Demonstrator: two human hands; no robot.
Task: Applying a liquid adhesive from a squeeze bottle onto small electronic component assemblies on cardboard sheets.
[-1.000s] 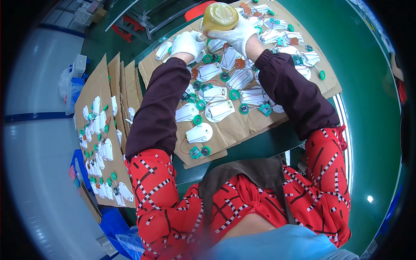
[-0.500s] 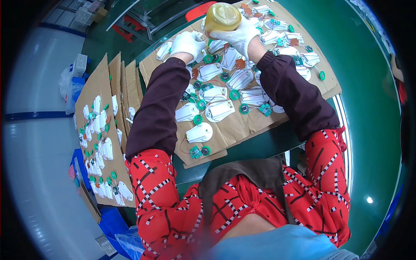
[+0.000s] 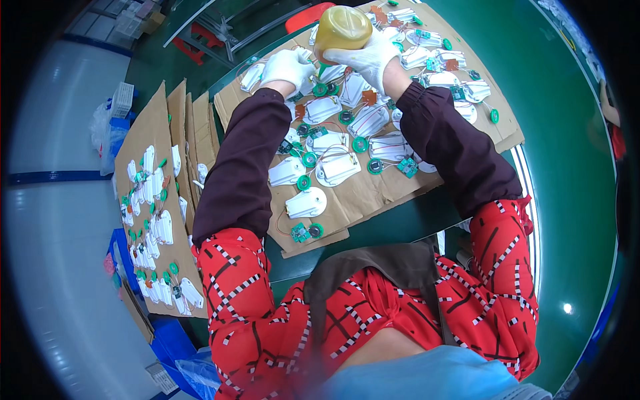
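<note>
My right hand (image 3: 370,59), in a white glove, is closed around a translucent yellow squeeze bottle (image 3: 343,28). The bottle's rounded base faces up and its lower end points down at the parts. Left of it, my gloved left hand (image 3: 288,69) has its fingers curled together, low over the far left of the cardboard sheet (image 3: 360,207). What those fingers grip, if anything, is hidden. Spread beneath both hands are several white plastic housings (image 3: 339,168), wired to round green-rimmed pieces (image 3: 360,145) and small green circuit boards (image 3: 407,168).
More cardboard sheets (image 3: 167,120) bearing similar wired housings lie to the left. A red stool (image 3: 310,16) stands past the far edge. Blue bins (image 3: 175,343) sit at the lower left, and green floor (image 3: 573,220) stretches along the right.
Both hands stay nearly in place. The bottle has tilted very slightly in my right hand.
</note>
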